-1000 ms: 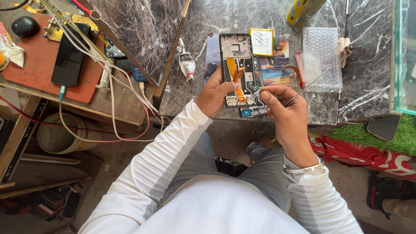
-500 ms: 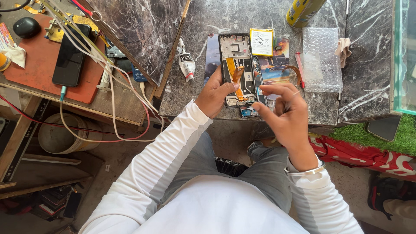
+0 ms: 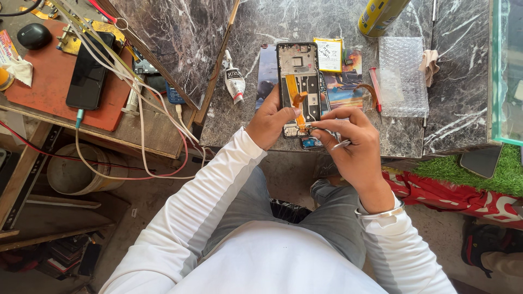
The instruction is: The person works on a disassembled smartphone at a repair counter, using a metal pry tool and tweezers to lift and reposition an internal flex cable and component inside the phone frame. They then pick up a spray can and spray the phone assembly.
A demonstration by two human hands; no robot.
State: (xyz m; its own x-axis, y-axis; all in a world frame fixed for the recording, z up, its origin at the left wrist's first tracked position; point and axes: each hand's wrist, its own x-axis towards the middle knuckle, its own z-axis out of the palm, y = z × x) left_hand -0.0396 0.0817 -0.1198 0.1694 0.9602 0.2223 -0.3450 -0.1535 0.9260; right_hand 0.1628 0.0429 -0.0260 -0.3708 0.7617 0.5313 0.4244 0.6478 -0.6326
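Head view, looking straight down: opened phone [image 3: 298,87] lying back-up on the dark marble table [image 3: 261,27], its back cover off, orange flex ribbon running down the middle of the frame. Left hand [image 3: 269,122] at the lower left corner of the phone, fingers curled against its edge, thumb pressed on the bottom end, steadying the frame. Right hand [image 3: 351,139] just right of the phone's lower end, fingers pinched narrowly around slim metal tweezers [image 3: 327,130], tips reaching the bottom edge of the phone near the orange ribbon; whether the tips grip any part too small to tell. Flat battery [image 3: 328,54] with a white and yellow label just right of the phone's top, lying on a colourful card. Small glue tube [image 3: 234,81] left of the phone, nozzle pointing away from the body. Bubble-wrap sheet [image 3: 402,73] further right of the phone, a red pen-like tool [image 3: 375,87] between it and the card. Yellow spray can [image 3: 378,13] beyond the phone, up and to the right. Well left of the phone, on an orange mat [image 3: 49,87], a second black phone [image 3: 90,71] plugged into a cable, loose white and red wires trailing from there. White sleeves on both arms, a thin metal bangle [image 3: 381,213] at the right wrist.
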